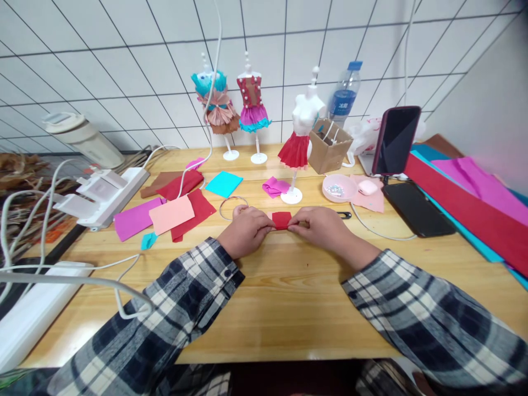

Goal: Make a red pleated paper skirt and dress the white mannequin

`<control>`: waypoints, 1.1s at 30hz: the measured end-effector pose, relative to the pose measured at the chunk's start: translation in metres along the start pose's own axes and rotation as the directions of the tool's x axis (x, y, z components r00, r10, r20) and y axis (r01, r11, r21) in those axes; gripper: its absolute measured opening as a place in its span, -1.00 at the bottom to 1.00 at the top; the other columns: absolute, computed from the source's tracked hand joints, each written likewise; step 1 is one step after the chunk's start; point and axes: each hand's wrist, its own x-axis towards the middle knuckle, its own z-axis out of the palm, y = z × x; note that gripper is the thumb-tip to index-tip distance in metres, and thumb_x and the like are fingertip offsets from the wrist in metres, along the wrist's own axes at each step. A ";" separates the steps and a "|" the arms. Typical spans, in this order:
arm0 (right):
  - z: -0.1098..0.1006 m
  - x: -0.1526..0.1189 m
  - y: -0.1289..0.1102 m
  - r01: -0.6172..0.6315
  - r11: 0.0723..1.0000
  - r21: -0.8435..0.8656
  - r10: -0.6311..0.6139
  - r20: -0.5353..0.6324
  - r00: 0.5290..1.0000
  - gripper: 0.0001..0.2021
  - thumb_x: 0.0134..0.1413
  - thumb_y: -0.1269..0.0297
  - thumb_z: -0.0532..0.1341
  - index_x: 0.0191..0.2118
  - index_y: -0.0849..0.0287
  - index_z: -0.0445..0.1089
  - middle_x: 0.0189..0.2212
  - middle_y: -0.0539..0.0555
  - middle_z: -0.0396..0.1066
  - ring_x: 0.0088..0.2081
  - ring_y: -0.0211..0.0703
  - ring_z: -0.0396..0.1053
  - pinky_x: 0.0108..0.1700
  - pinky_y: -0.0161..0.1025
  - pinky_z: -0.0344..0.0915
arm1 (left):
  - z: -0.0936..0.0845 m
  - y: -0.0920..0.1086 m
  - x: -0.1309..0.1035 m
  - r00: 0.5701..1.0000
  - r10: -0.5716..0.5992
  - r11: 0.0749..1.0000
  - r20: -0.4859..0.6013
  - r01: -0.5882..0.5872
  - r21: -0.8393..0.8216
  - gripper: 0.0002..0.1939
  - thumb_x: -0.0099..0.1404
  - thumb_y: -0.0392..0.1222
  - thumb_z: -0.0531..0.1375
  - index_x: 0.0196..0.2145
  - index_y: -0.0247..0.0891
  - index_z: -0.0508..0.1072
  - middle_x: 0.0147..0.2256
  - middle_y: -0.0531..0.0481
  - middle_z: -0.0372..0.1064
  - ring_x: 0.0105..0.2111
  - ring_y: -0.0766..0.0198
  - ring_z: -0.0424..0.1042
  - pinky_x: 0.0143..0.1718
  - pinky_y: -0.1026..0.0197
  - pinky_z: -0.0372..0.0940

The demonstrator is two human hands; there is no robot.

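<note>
A small piece of red crepe paper (282, 220) lies between my hands at the middle of the wooden table. My left hand (248, 230) pinches its left edge, and my right hand (317, 226) pinches the right edge. Just behind it stands a white mini mannequin (306, 113) wearing a pleated red skirt (294, 151). A crumpled magenta piece (275, 187) lies beside the mannequin's base. Close behind my left hand is a thin ring (225, 208), partly hidden. Near my right hand lies a small black tool (344, 215), its other end covered by the hand.
Two dressed mannequins (214, 104) stand by the tiled wall. Coloured paper pieces (171, 214) lie left. A pink bead dish (340, 188), cardboard box (330, 147), water bottle (345, 93), and phones (418, 209) sit right. White cables run from a power strip (119, 192).
</note>
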 end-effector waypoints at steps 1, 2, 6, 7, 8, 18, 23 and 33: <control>-0.001 0.000 0.000 -0.020 1.000 0.020 0.020 -0.008 1.000 -0.81 0.14 0.15 0.21 -0.26 0.03 0.56 -0.28 0.00 0.54 -0.27 -0.17 0.42 -0.32 -0.28 0.14 | -0.001 0.000 0.000 1.000 0.000 1.000 -0.006 0.000 -0.009 -0.73 0.38 -0.16 0.04 -0.17 -0.16 0.54 -0.18 -0.06 0.52 -0.10 0.14 0.38 0.05 -0.03 0.00; -0.002 0.000 -0.001 -0.034 0.998 0.045 0.034 -0.019 0.999 -0.82 0.13 0.16 0.21 -0.27 0.04 0.56 -0.29 0.00 0.54 -0.31 -0.19 0.41 -0.34 -0.29 0.12 | -0.002 0.001 0.000 1.000 -0.002 1.000 -0.022 0.001 -0.023 -0.72 0.39 -0.14 0.03 -0.13 -0.17 0.52 -0.14 -0.07 0.51 -0.07 0.13 0.37 0.05 -0.02 0.02; -0.008 -0.002 -0.007 -0.029 0.985 0.172 0.039 -0.050 0.998 -0.85 0.08 0.23 0.23 -0.32 0.07 0.57 -0.41 -0.02 0.51 -0.45 -0.28 0.31 -0.41 -0.32 0.09 | -0.008 0.008 -0.003 0.996 -0.015 0.995 -0.093 0.006 -0.099 -0.64 0.34 0.01 0.13 0.00 -0.18 0.47 -0.09 -0.10 0.50 -0.03 0.11 0.38 0.07 0.00 0.07; -0.010 -0.003 -0.009 -0.028 0.979 0.201 0.038 -0.045 0.998 -0.86 0.06 0.25 0.23 -0.33 0.08 0.56 -0.44 -0.02 0.49 -0.47 -0.29 0.29 -0.42 -0.32 0.08 | -0.009 0.011 -0.003 0.995 -0.028 0.993 -0.094 0.017 -0.115 -0.68 0.32 0.01 0.15 -0.06 -0.17 0.50 -0.13 -0.08 0.53 -0.07 0.12 0.40 0.07 0.00 0.07; -0.012 -0.004 -0.010 -0.034 0.972 0.234 0.042 -0.030 0.999 -0.86 0.04 0.25 0.24 -0.35 0.10 0.56 -0.47 -0.02 0.48 -0.49 -0.30 0.27 -0.43 -0.33 0.08 | -0.011 0.013 -0.004 0.995 -0.044 0.990 -0.090 0.032 -0.135 -0.73 0.31 -0.01 0.16 -0.15 -0.16 0.54 -0.20 -0.05 0.55 -0.12 0.14 0.44 0.07 0.00 0.07; -0.019 -0.006 -0.010 -0.202 0.718 0.666 0.023 0.268 0.963 -0.73 -0.01 0.13 0.27 -0.24 0.19 0.55 -0.40 0.04 0.54 -0.39 -0.22 0.41 -0.35 -0.32 0.28 | -0.023 0.035 -0.006 0.945 -0.284 0.765 0.161 0.325 -0.556 -0.78 0.22 -0.06 0.20 -0.38 -0.22 0.58 -0.42 0.06 0.58 -0.37 0.24 0.52 -0.26 0.24 0.35; -0.017 -0.004 -0.013 -0.297 0.716 0.632 0.077 0.351 0.933 -0.85 -0.02 0.26 0.26 -0.35 0.20 0.53 -0.49 0.00 0.51 -0.49 -0.30 0.36 -0.45 -0.37 0.23 | -0.021 0.031 -0.006 0.946 -0.225 0.781 0.233 0.318 -0.537 -0.80 0.25 -0.09 0.19 -0.31 -0.20 0.59 -0.36 0.04 0.60 -0.34 0.24 0.54 -0.26 0.25 0.35; 0.003 0.000 -0.002 -0.052 0.958 0.282 0.026 0.098 0.995 -0.81 -0.03 0.37 0.28 -0.24 0.09 0.57 -0.40 -0.03 0.49 -0.48 -0.34 0.28 -0.39 -0.35 0.16 | 0.000 0.014 0.000 0.991 -0.113 0.992 0.074 0.116 -0.039 -0.83 0.26 -0.14 0.19 -0.28 -0.10 0.60 -0.29 0.05 0.58 -0.22 0.18 0.49 -0.07 0.09 0.19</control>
